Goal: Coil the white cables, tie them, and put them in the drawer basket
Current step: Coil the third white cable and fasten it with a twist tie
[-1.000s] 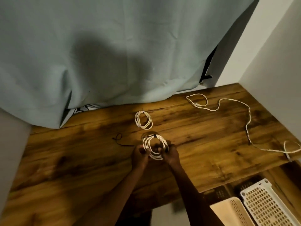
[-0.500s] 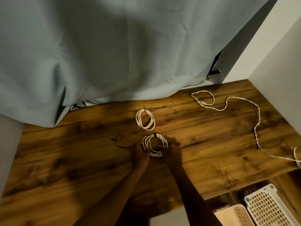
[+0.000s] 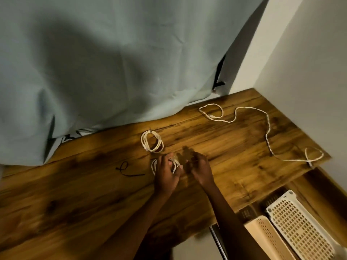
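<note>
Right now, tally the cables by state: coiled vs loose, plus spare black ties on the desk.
Coiled white cables: 2, the tied coil lying free and the coil under the left hand
Loose white cables: 1, the uncoiled cable
Spare black ties: 1, the black tie
Total: 4

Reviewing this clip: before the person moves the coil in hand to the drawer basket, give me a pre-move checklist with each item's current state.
1. Coil in hand gripped: ok, left hand has fingers curled round it.
2. Tie fastened on that coil: cannot tell, the hands cover it and the frame is blurred.
3. Right hand free: cannot tell, fingers curled beside the coil, blurred.
4. White drawer basket reachable: ok, pulled out below the table's right edge.
5. Earlier coil tied: ok, a dark tie shows at its top, lying on the wooden table.
6. All cables coiled: not ok, the loose white cable lies uncoiled; a spare black tie lies nearby.
</note>
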